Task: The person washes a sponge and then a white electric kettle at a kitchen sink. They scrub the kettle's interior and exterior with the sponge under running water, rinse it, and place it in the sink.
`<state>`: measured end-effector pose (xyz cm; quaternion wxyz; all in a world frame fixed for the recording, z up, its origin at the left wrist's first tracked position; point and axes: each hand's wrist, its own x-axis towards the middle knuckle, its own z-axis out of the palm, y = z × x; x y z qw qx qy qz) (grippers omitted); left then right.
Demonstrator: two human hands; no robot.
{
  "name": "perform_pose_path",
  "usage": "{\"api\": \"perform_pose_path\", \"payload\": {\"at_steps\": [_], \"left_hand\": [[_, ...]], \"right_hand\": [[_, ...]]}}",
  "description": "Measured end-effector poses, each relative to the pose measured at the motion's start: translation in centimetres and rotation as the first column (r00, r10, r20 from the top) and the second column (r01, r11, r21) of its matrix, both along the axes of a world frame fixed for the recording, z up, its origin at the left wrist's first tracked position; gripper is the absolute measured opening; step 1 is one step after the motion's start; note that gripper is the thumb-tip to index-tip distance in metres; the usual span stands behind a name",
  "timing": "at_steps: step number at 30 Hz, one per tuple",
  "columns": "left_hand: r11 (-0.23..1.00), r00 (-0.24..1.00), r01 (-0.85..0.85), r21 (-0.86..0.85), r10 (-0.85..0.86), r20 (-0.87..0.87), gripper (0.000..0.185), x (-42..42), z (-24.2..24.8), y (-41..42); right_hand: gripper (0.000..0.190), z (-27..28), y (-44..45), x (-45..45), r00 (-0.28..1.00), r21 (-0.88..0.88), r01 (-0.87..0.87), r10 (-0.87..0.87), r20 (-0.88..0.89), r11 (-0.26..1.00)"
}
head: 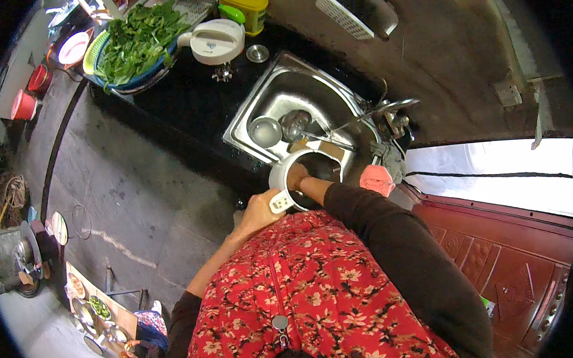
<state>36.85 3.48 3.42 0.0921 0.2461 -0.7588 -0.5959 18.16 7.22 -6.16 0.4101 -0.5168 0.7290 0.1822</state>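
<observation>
My left hand (261,207) grips the white handle of a large jug-like container (277,177) at the near edge of the steel sink (244,127). My right hand (297,175) reaches down inside the container; its fingers are hidden, so whether they hold something does not show. Beyond it in the sink are a round metal bowl (265,131) and a dark, shiny rounded item (296,123). The metal faucet (393,106) rises at the sink's right. A white appliance lid with a handle (216,40) rests on the dark counter, metal fittings beneath it.
Leafy greens (142,37) fill a blue basin at the upper left. A yellow jug (245,7) and a white plastic basket (355,17) are at the back. A pink dipper (376,179) and a grey cloth (388,160) are right of the sink. A person (147,352) is at a table, lower left.
</observation>
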Motion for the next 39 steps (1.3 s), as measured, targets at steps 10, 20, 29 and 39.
{"api": "perform_pose_path", "payload": {"at_steps": [10,20,29,39], "left_hand": [[0.999,0.997,-0.033,-0.019,0.034,0.073,0.026,0.0,0.8,0.1],[0.999,0.995,-0.047,-0.013,0.048,0.09,0.019,-0.1,1.5,0.4],[0.999,0.995,-0.032,0.036,0.029,0.091,0.017,-0.5,1.9,0.4],[0.995,0.997,-0.015,-0.099,0.023,0.079,0.024,-4.9,4.8,-2.0]], "right_hand": [[0.036,0.2,4.3,-3.6,0.983,0.027,0.0,-0.005,0.182,1.0],[0.032,-2.4,3.3,-0.1,0.981,0.049,0.176,-0.179,0.077,0.983],[0.026,-2.1,1.5,-1.0,0.987,-0.116,0.11,-0.095,0.127,0.987],[0.025,9.5,5.3,-6.6,0.837,-0.573,0.107,0.237,0.493,0.813]]}}
